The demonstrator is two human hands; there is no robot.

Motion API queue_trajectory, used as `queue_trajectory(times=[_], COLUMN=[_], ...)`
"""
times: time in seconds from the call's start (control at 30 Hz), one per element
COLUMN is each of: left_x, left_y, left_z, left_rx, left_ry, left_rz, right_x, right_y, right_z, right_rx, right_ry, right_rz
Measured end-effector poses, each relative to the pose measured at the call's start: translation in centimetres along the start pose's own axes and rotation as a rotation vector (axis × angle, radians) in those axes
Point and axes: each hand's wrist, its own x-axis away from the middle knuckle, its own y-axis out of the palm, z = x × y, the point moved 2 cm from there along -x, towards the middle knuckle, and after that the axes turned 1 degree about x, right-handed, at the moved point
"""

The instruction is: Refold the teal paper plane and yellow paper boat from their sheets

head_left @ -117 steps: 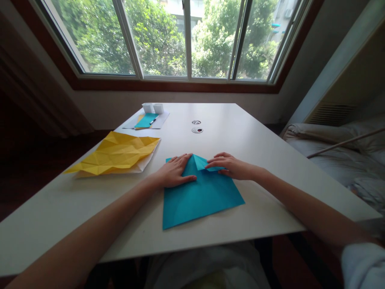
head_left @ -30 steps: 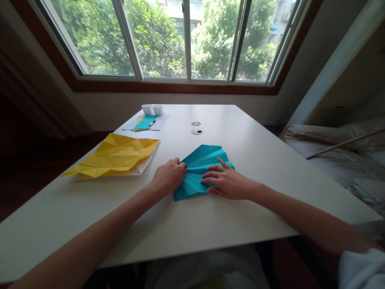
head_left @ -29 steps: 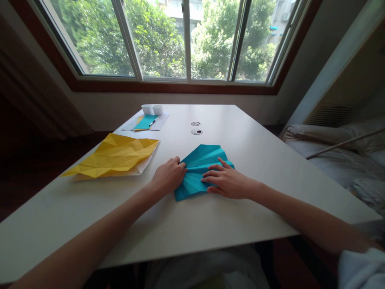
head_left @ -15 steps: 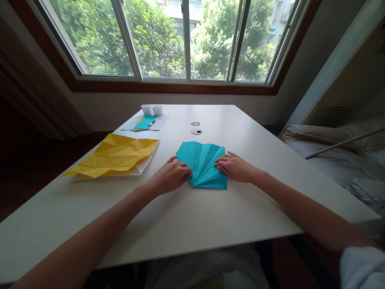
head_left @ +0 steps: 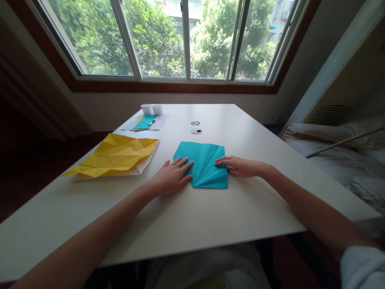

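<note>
A creased turquoise sheet of origami paper (head_left: 207, 170) lies in front of me, its folds fanning out from a point on the near edge. Flat on its left part rests my left hand (head_left: 173, 176), open, with the fingers spread. My right hand (head_left: 237, 165) is at the sheet's right edge. Its fingers reach over the top, with the lower part of the hand against the edge, so the border appears held; the thumb is hard to make out. To the left lies a large yellow creased paper (head_left: 117, 154) with a white underside.
At the far left of the white table (head_left: 168, 224) are two small white containers (head_left: 152, 109), smaller turquoise paper (head_left: 144, 121) and a pen (head_left: 153, 121). Two round inserts (head_left: 196, 131) are set in the tabletop. A pale covered sofa (head_left: 325, 148) stands right, a window beyond.
My left hand has opened from a curled pose and spread flat on the turquoise sheet. The sheet's folds lie flatter and wider. My right hand has shifted slightly right along its edge.
</note>
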Motion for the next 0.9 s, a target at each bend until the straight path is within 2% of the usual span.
queue_trajectory(times=[0.2, 0.5, 0.67, 0.77, 0.9], left_x=[0.2, 0.2, 0.1, 0.1, 0.2], left_y=[-0.6, -0.6, -0.3, -0.4, -0.7], left_z=[0.7, 0.0, -0.3, -0.2, 0.0], left_rx=[0.023, 0.086, 0.109, 0.121, 0.132], left_ry=[-0.042, -0.031, -0.038, -0.051, -0.059], left_rz=[-0.092, -0.221, -0.25, -0.254, -0.25], right_x=[0.1, 0.2, -0.1, -0.6, -1.4], right_y=[0.0, -0.1, 0.0, 0.3, 0.7], right_z=[-0.1, -0.1, 0.0, -0.1, -0.2], right_rx=[-0.02, -0.068, -0.049, -0.005, 0.098], right_ry=[0.058, 0.082, 0.063, 0.042, 0.106], right_rz=[-0.046, -0.046, 0.019, 0.106, 0.233])
